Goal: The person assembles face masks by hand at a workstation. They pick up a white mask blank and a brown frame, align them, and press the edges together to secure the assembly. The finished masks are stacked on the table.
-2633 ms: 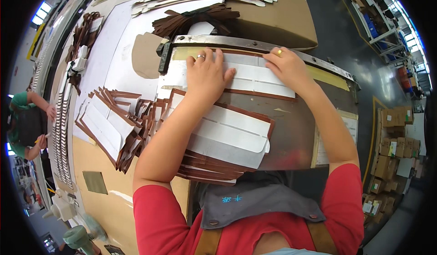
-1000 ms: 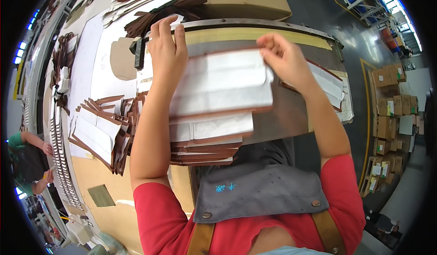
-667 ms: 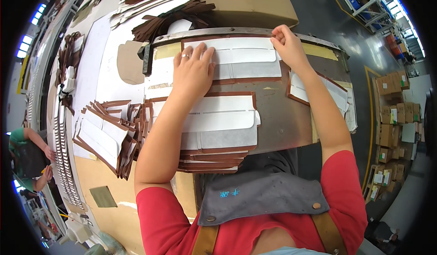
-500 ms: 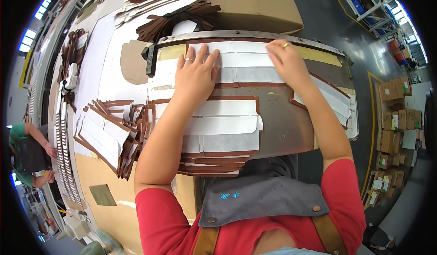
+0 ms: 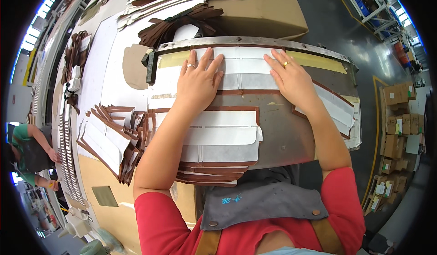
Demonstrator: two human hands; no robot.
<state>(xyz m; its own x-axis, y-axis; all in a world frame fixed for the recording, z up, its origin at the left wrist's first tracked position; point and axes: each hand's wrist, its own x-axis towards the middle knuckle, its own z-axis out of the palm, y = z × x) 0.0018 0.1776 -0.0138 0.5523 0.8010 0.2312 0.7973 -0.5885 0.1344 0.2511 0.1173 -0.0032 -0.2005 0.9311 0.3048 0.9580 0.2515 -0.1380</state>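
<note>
left hand [image 5: 200,79] and right hand [image 5: 293,79], palms down, fingers apart, clamped on nothing, both resting towards the ends of one brown-edged panel [image 5: 241,66], apparently laid in place, flat along the far edge of the grey worktop [image 5: 284,134], against or just beside a metal bar [image 5: 259,41]. panel: long, white upper strip with slotted line, greyer lower band with cross seam, brown border. outward, by judgement: one loose panel [image 5: 334,105], tilted at the right edge, perhaps done; stack of like panels [image 5: 218,134], near edge, and fanned pile [image 5: 107,134], beyond left edge, seemingly left.
</note>
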